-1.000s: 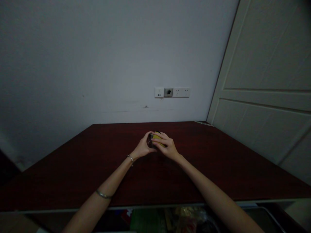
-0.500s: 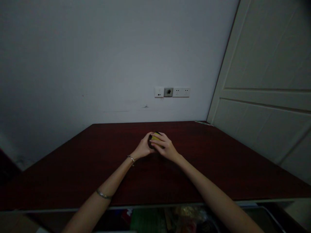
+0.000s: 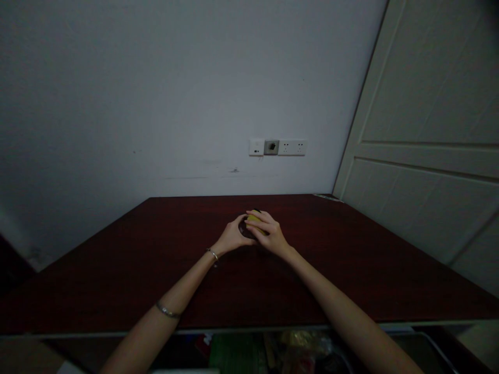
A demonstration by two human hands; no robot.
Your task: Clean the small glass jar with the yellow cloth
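Both hands meet over the middle of the dark red tabletop (image 3: 249, 291). My left hand (image 3: 232, 237) curves its thumb and fingers around a dark, rounded object (image 3: 244, 228), whose exact kind is too dim to tell. A small yellow pad, sponge-like in look (image 3: 255, 217), lies under the fingers of my right hand (image 3: 274, 237), which is closed on it. The pad is against the right side of the dark object. My fingers cover much of both things.
Behind the table rises a white wall with a row of sockets (image 3: 277, 147). A cream panelled door (image 3: 436, 171) stands along the right. Below the table's front edge, an open space holds a green item (image 3: 236, 353) and crumpled plastic (image 3: 306, 343).
My right fingers and the yellow pad have slid slightly right over the dark object. The left hand keeps its hold, shifted only a little to the right.
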